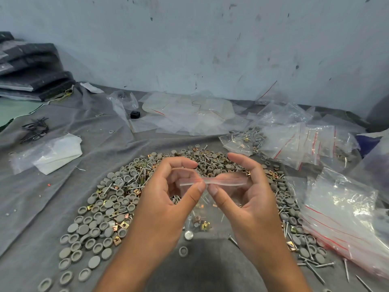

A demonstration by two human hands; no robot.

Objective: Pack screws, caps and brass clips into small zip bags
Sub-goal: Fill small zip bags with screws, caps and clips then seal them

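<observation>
Left hand (168, 199) and right hand (250, 199) pinch a small zip bag (223, 182) above the caps (101, 216).

A small clear zip bag (212, 182) with a red line along its top hangs above the heap, its top edge stretched level and seen nearly edge-on, the body drooping below with a few parts inside. Under it, grey round caps (99, 220) lie scattered over the grey cloth, some face up, some hollow side up, mixed with slim silver screws (315, 268) and small square brass clips (124, 224). To the right lies a stack of empty zip bags (345, 220) with red lines. Farther back on the right lie filled bags (252, 142) holding screws and caps.
</observation>
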